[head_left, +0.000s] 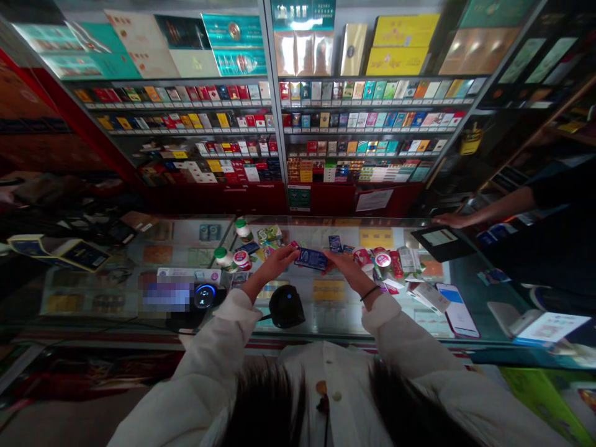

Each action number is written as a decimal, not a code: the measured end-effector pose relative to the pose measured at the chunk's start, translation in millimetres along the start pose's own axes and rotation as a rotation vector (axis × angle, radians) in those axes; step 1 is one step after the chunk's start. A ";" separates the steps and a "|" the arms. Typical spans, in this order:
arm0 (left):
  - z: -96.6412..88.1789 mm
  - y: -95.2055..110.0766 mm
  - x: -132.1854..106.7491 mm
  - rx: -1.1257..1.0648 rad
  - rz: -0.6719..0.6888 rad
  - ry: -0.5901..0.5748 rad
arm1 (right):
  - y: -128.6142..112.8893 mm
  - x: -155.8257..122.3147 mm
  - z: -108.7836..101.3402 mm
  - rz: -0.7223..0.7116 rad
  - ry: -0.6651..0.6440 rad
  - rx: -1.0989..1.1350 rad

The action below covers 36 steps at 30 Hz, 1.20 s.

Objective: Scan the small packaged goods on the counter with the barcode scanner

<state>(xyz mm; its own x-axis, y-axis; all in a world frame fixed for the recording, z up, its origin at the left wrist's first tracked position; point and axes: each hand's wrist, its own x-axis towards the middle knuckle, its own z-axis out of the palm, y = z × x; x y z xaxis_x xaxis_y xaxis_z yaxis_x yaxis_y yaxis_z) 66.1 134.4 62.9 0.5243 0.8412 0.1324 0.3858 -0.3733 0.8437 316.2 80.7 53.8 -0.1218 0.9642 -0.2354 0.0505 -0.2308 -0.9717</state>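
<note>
Hair point(265, 410) and a white shirt point(344, 379) lie nearest in the head view, with both sleeves reaching forward over a glass bench point(298, 333). The left hand point(274, 262) and right hand point(347, 270) form a narrow grip on a blue pack point(311, 259), holding its two ends between them above the bench. A black band point(370, 293) circles the right wrist. A black dome device point(286, 306) sits below the hands. Green-capped jars point(242, 228) stand just beyond the left hand; a phone point(459, 310) in a pink case lies well right. Another person's hand point(454, 220) rests at the far edge of a dark folder point(442, 243). Shelves point(367, 105) of cigarette packs rise behind.
</note>
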 end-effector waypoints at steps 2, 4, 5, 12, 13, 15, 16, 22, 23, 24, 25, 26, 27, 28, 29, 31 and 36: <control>-0.5 -3.6 -0.1 0.004 0.028 0.008 | 1.8 -1.3 -3.5 0.052 -0.019 -0.009; -2.1 -9.2 -0.6 0.039 0.075 0.040 | 4.1 -2.3 -12.1 0.095 -0.002 -0.012; -3.5 -12.8 -1.1 0.083 0.089 0.063 | 5.1 -2.5 -18.8 0.097 0.027 -0.005; -16.6 -51.1 -12.0 0.606 -0.196 0.177 | 1.2 5.7 -99.4 -0.158 0.543 -0.161; -17.4 -58.1 -14.6 0.653 -0.239 0.185 | 1.2 8.4 -110.6 -0.114 0.665 -0.324; -17.9 -72.1 -20.0 0.729 -0.289 0.201 | 4.0 14.5 -128.3 0.045 0.881 -0.683; -17.7 -78.6 -22.7 0.761 -0.303 0.201 | 6.8 17.8 -134.4 0.110 0.928 -0.836; -17.3 -102.6 -31.9 0.898 -0.331 0.140 | 27.5 35.3 -141.3 0.232 0.787 -1.247; -17.3 -104.1 -31.8 0.904 -0.327 0.137 | 29.3 37.4 -140.2 0.240 0.763 -1.267; -17.2 -105.1 -31.2 0.907 -0.324 0.135 | 30.4 39.1 -139.1 0.244 0.742 -1.282; -16.9 -105.8 -30.1 0.911 -0.323 0.134 | 31.1 40.5 -138.1 0.248 0.723 -1.292; -16.4 -106.2 -28.7 0.918 -0.321 0.133 | 31.5 41.3 -137.4 0.249 0.708 -1.299; -15.7 -106.4 -27.1 0.925 -0.317 0.132 | 31.7 41.7 -137.0 0.251 0.693 -1.303; -14.8 -106.4 -25.4 0.934 -0.312 0.129 | 32.0 41.4 -136.6 0.252 0.679 -1.306; -13.8 -106.3 -23.7 0.943 -0.306 0.126 | 32.3 40.6 -136.1 0.251 0.666 -1.310; -11.8 -106.1 -20.7 0.964 -0.291 0.123 | 33.2 37.0 -133.9 0.236 0.655 -1.320; -9.8 -108.1 -16.1 1.004 -0.234 0.098 | 33.4 23.4 -108.5 0.001 0.784 -1.333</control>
<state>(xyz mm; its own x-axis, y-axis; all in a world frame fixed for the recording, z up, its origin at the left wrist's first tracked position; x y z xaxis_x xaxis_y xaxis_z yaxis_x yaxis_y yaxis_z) 8.6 165.1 -25.3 0.3076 0.9461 0.1010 0.9492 -0.3126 0.0372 422.6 109.6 18.1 0.3901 0.8868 0.2479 0.9198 -0.3630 -0.1489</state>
